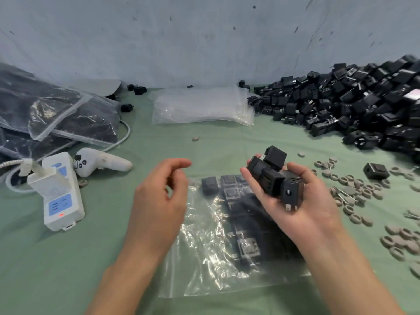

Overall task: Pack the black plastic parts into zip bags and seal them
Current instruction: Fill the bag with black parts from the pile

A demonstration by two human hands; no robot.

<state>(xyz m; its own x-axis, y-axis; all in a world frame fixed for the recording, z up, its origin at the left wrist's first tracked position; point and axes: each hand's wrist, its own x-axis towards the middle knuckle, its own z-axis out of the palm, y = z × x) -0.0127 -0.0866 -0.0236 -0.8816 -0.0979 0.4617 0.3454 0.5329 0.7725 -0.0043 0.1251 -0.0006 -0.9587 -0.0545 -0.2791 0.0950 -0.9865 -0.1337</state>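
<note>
My right hand (302, 201) cups a cluster of several black plastic parts (275, 176) just above the mouth of a clear zip bag (204, 258). That bag lies flat on the green table and holds several black parts (247, 223) inside. My left hand (159, 196) hovers at the bag's upper left corner, fingers loosely curled, holding nothing. A large heap of black parts (354, 103) fills the back right. A stack of empty zip bags (202, 108) lies at the back centre.
Filled zip bags (50, 110) lie at the far left. A white power strip (61, 189) with cable and a white controller (100, 162) sit left of my hands. Several grey rubber rings (361, 194) and one loose black part (376, 170) lie to the right.
</note>
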